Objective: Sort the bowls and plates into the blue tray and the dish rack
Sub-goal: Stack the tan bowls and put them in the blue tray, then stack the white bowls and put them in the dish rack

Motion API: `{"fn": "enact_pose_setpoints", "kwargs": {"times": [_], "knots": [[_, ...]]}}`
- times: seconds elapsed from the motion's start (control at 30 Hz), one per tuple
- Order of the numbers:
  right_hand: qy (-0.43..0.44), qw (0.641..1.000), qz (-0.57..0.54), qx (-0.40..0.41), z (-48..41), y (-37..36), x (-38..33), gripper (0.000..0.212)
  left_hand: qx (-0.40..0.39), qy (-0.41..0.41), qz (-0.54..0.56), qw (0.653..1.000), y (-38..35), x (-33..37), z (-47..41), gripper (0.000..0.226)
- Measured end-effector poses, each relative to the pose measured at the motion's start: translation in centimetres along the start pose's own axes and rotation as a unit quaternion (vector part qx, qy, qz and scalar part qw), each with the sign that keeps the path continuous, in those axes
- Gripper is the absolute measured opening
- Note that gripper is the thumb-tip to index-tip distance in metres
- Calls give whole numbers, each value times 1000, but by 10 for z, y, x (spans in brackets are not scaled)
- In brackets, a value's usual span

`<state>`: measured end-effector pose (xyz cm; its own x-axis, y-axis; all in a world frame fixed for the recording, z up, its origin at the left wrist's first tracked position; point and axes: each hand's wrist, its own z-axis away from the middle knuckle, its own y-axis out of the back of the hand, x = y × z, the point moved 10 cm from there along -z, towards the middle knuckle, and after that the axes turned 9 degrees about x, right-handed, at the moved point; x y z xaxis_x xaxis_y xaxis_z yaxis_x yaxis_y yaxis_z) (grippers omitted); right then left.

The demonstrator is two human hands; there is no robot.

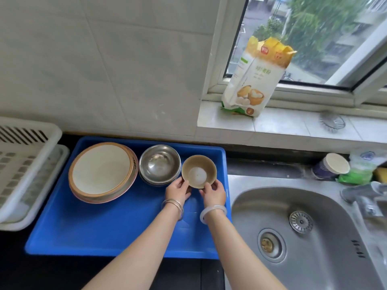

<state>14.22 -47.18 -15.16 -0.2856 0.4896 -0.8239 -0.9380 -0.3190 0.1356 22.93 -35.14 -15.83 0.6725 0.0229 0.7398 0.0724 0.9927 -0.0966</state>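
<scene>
A blue tray [88,233] lies on the dark counter. In it, at the back left, sits a stack of cream plates [102,171] with tan and pink rims. Beside them stands a stack of steel bowls [159,164]. At the tray's back right is a small tan bowl [199,171] with a white inside. My left hand [178,190] grips its near left side and my right hand [212,193] grips its near right side. The white dish rack [23,168] stands left of the tray.
A steel sink [297,231] lies right of the tray, with a faucet [364,201] at its right. A paper cup [333,166] and green bag sit behind it. A flour bag [255,78] and a glass dish [332,122] rest on the window sill.
</scene>
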Motion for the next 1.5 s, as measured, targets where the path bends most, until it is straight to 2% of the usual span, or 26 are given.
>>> {"fn": "enact_pose_setpoints", "kwargs": {"times": [0.1, 0.23, 0.57, 0.67, 0.8, 0.93, 1.1, 1.27, 1.5], "knots": [[7, 1000, 4, -6, -6, -6, -5, 36, 4, 9, 6, 1000, -7, -3, -2, 36], [10, 1000, 15, -18, -8, -8, -5, 37, 21, 6, 10, 1000, -7, -4, -5, 35], [-46, 995, 17, -92, 4, -6, -5, 30, 46, -28, -10, 999, 4, 2, 9, 41], [-57, 991, 51, -106, 15, 1, -3, 41, 39, -45, -45, 997, 18, 5, 19, 42], [13, 982, 130, -136, 46, 5, -10, 22, 43, -112, -150, 981, 51, 24, 40, 35], [90, 956, 190, -205, 102, -16, -10, 18, 77, -191, -239, 949, 103, 50, 68, 29], [153, 905, 261, -299, 186, -67, 15, 19, 168, -224, -228, 932, 212, 69, 107, 26], [150, 846, 330, -391, 266, -126, 80, 18, 287, -226, -173, 915, 334, 64, 144, 26], [132, 771, 428, -452, 352, -211, 168, 30, 468, -226, -191, 833, 487, 49, 184, 36]]}}
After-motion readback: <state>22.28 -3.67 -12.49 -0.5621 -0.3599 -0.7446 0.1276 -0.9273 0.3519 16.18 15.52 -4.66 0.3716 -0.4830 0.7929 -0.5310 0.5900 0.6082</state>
